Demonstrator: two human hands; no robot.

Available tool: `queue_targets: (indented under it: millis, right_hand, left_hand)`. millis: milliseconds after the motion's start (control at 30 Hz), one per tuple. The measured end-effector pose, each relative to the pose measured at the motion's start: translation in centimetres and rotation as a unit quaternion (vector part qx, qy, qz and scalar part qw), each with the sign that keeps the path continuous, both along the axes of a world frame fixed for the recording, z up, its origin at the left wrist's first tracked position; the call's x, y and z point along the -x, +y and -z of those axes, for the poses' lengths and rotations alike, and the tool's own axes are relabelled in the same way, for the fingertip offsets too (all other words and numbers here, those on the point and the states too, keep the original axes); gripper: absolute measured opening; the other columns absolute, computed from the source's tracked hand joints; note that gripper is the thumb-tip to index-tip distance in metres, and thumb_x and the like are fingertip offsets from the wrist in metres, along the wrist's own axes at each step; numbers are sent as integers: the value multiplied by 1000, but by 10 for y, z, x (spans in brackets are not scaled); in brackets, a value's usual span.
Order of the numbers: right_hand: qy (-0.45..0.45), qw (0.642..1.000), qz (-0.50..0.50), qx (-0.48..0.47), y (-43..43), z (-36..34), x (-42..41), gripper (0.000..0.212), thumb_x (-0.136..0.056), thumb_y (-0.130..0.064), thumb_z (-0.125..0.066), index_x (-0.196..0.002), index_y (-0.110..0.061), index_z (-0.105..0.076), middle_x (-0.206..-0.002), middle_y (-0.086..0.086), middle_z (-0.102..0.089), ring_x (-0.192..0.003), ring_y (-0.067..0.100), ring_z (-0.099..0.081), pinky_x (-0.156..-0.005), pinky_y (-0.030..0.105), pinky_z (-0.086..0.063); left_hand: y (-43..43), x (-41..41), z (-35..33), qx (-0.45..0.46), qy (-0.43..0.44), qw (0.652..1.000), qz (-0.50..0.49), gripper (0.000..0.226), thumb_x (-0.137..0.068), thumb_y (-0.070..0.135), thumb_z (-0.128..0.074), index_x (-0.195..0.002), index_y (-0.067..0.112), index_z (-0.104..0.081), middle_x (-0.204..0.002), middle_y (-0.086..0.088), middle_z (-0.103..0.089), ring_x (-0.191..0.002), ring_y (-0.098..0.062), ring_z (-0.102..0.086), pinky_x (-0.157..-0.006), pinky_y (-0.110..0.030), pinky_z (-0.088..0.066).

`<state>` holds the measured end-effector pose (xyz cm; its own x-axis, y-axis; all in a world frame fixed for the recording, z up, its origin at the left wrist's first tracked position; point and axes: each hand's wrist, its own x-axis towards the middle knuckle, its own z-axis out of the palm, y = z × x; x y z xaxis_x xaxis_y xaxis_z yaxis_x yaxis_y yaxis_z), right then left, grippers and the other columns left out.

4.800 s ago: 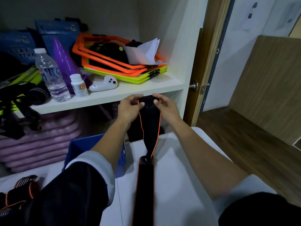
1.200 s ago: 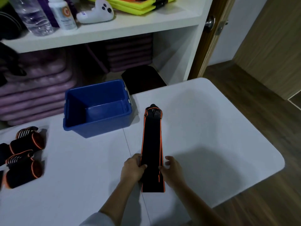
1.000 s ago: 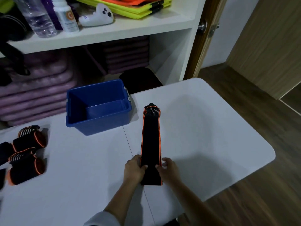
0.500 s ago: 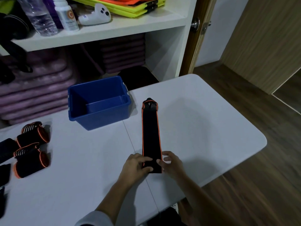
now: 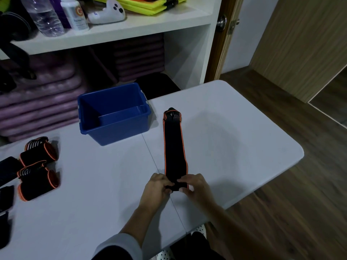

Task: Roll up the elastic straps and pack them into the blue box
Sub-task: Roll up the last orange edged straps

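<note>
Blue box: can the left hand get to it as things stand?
Probably yes. The left hand pinches the near end of the strap, but only bare table lies between it and the blue box, which stands open-topped ahead and to the left.

We see the strap [image 5: 174,147] as matt black woven cloth with orange edging, and the rolled straps [image 5: 38,152] look the same. The blue box [image 5: 116,134] is smooth plastic with a slight sheen. Our table [image 5: 234,147] has a smooth, matt white top. The floor [image 5: 291,212] shows wood grain, the bottle [image 5: 45,17] is clear glossy plastic, and the door knob [image 5: 221,21] is shiny metal.
</note>
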<state>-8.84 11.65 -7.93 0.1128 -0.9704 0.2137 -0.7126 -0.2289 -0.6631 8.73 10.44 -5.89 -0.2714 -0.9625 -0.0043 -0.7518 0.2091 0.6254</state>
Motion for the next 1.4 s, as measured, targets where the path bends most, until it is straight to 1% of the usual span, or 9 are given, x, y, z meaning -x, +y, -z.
queue_targets:
  millis: [167,300,467,667,867,1000,1133,1267,1400]
  right_hand:
    - [58,996,-70,-14,-5,8,6,43,-62,-31,-75,-100,-11,-72,-98,5,-72,-92,17,-60,-78,26,-48]
    - [73,993,-90,-38,-11,8,7,60,-46,-7,-87,-103,-8,-70,-99,9,-72,-88,30,-67,-76,32,-54]
    - [56,993,-100,-16,-10,6,11,40,-72,-12,-72,-111,-9,-65,-101,7,-71,-91,23,-64,-79,19,-44]
    - [15,997,-69,-41,-5,2,10,39,-87,-27,-60,-121,-9,-56,-96,9,-65,-86,14,-55,-74,18,-37]
    - [-42,997,55,-38,-25,3,-6,53,-79,-44,-47,-109,-3,-63,-85,12,-65,-62,19,-55,-61,27,-46]
    - [-47,994,100,-3,-35,7,-7,36,-76,-34,-54,-98,-10,-68,-90,10,-59,-73,22,-58,-65,28,-49]
    - [-11,996,79,49,-44,9,-5,18,-77,-26,-56,-79,-15,-71,-81,4,-63,-79,10,-47,-68,25,-43]
    - [45,996,-22,69,-45,17,10,30,-82,-38,-59,-90,-12,-73,-86,3,-70,-76,15,-60,-71,25,-47]
    - [86,990,-87,67,-46,20,21,50,-62,-35,-76,-103,-7,-70,-96,9,-70,-79,27,-65,-72,31,-54]
  left_hand:
    - [-2,0,3,22,-28,999,38,36,-68,8,-75,-102,16,-70,-106,0,-65,-102,-19,-52,-79,-12,-34]
    - [-7,-3,7,37,-64,995,74,45,-64,8,-76,-108,14,-66,-105,-2,-65,-103,-19,-49,-80,-20,-38]
    - [-10,-6,9,61,-12,994,94,26,-67,4,-70,-93,8,-68,-94,-6,-67,-93,-12,-46,-80,-18,-37]
    - [-11,-9,-5,-20,-13,995,99,20,-88,19,-54,-106,15,-61,-97,-3,-64,-90,-18,-56,-71,-22,-40]
    - [-31,1,-9,-27,37,999,-16,23,-87,17,-61,-110,14,-62,-102,-3,-57,-87,-15,-57,-76,-15,-38]
    - [-39,6,-6,-25,54,995,-77,14,-84,20,-67,-96,14,-62,-97,-1,-50,-74,-14,-55,-71,-20,-45]
    - [-48,8,2,48,8,998,-47,8,-83,16,-66,-90,13,-69,-91,-4,-57,-84,-19,-55,-73,-22,-43]
    - [-47,-1,13,84,-39,995,44,37,-85,41,-50,-99,14,-72,-91,0,-64,-88,-17,-54,-74,-22,-45]
    - [-48,-12,19,88,-107,983,117,58,-60,39,-81,-110,12,-68,-104,-1,-65,-94,-18,-51,-76,-28,-49]
